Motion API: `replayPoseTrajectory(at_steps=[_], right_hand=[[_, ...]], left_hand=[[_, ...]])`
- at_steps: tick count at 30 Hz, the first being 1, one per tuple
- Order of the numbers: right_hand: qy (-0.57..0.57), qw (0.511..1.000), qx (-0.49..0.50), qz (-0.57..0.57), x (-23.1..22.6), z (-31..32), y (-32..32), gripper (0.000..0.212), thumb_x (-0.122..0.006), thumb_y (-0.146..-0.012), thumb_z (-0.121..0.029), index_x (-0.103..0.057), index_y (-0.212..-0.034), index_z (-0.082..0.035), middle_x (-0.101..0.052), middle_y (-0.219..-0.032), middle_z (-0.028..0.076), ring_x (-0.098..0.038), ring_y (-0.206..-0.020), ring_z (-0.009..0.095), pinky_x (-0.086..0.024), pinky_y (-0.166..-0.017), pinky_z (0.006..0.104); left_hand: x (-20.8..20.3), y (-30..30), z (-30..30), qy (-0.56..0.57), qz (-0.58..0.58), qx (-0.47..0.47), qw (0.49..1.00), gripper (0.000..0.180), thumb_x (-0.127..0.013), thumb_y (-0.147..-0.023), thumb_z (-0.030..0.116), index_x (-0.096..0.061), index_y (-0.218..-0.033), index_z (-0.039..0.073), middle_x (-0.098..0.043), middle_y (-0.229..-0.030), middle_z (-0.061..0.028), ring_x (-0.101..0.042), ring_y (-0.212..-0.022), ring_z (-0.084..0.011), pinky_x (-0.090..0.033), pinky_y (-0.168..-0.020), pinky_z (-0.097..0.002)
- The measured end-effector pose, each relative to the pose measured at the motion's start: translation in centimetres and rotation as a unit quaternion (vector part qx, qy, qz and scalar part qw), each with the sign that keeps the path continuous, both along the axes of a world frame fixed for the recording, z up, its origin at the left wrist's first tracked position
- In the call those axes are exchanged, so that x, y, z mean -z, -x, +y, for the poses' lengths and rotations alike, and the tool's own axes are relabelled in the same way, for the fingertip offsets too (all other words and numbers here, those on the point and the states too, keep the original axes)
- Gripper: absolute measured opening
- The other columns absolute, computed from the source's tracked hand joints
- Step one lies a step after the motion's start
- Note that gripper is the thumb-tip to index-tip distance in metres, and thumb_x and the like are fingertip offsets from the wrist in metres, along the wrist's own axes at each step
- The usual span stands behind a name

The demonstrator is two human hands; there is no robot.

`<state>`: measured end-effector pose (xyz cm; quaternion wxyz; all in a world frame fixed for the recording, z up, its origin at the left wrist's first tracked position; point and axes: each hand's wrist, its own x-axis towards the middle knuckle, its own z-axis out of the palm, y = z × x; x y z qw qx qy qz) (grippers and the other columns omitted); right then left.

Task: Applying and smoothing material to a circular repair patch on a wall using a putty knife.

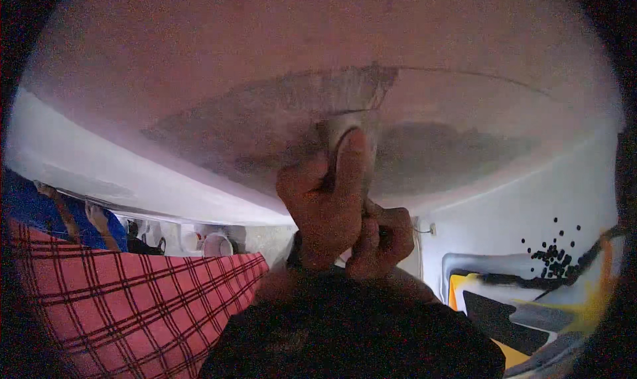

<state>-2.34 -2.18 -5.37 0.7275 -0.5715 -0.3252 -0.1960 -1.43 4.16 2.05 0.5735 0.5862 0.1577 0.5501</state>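
A putty knife (346, 122) with a pale, smeared blade is pressed against the pinkish surface (279, 27) above me. My left hand (318, 203) is closed on it, its thumb lying flat along the blade. Just below and to the right, my right hand (388, 239) has its fingers curled by the lower end of the tool; the handle is mostly hidden between the hands. Around the blade spreads a grey, streaky patch (245, 123), its dark ragged edge just beyond the tip. Dark sleeves cover both forearms.
At the left stands another person in blue (26, 203), hands raised to a pale surface. Pink checked cloth (146, 293) fills the lower left. A white bucket-like container (217, 245) is further back. On the right is a painted wall (504, 299) with black, yellow and orange shapes.
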Motion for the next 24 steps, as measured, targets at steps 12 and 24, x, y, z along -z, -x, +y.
replayPoseTrajectory(at_steps=[12, 24], right_hand=[[-0.05, 0.995, 0.0, 0.085, -0.6, -1.4, -0.9, 0.021, -0.052, -0.092, -0.015, -0.053, -0.081, 0.004, -0.053, -0.072, 0.01, -0.05, -0.063, 0.012, -0.04, -0.057, 0.0273], [-0.057, 0.994, 0.02, 0.088, 1.7, -3.3, -1.5, 0.017, -0.052, -0.09, -0.011, -0.052, -0.081, 0.003, -0.053, -0.073, 0.01, -0.051, -0.065, 0.013, -0.04, -0.057, 0.0286]], left_hand=[[-0.3, -0.9, -1.1, 0.045, 0.011, 0.041, 0.998, 0.016, -0.068, -0.082, 0.01, -0.064, -0.095, 0.001, -0.064, -0.088, -0.0032, -0.057, -0.072, -0.0114, -0.049, -0.062, -0.0268], [2.1, -3.1, -2.4, -0.076, -0.067, 0.0, 0.995, 0.026, -0.064, -0.086, 0.011, -0.057, -0.063, 0.003, -0.05, -0.058, 0.0074, -0.039, -0.056, -0.0023, -0.032, -0.049, -0.0229]])
